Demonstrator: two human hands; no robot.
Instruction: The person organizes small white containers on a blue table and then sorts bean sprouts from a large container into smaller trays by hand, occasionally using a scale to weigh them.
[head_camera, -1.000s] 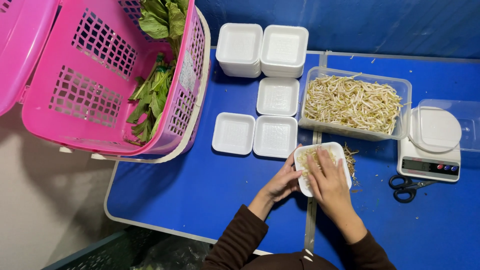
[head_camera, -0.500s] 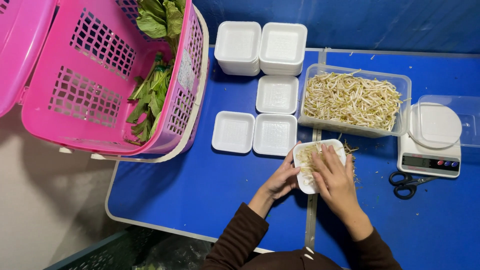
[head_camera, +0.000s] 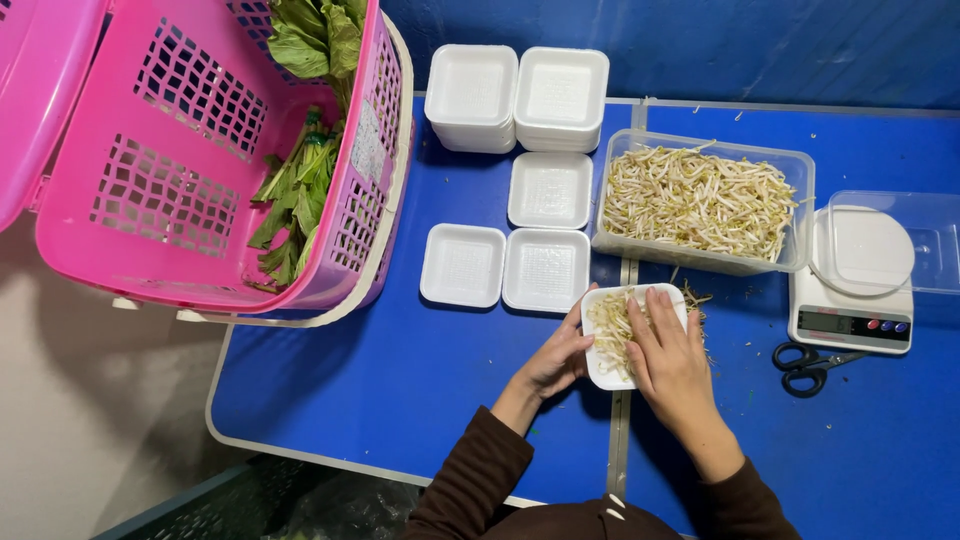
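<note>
A small white foam tray (head_camera: 601, 374) with bean sprouts (head_camera: 610, 322) in it lies on the blue table (head_camera: 400, 380). My left hand (head_camera: 558, 358) grips the tray's left side. My right hand (head_camera: 673, 355) lies flat on the sprouts, fingers spread, pressing on the right part of the tray. Just behind stands a clear plastic tub of bean sprouts (head_camera: 700, 200).
Three empty foam trays (head_camera: 548, 190) lie left of the tub, with two stacks of trays (head_camera: 515, 95) behind. A white kitchen scale (head_camera: 852, 290) and black scissors (head_camera: 812, 365) are at right. A pink basket of leafy greens (head_camera: 215, 150) hangs over the table's left edge.
My hands and the small tray have barely shifted; the right hand stays pressed on the sprouts while the left keeps its hold on the tray's side.
</note>
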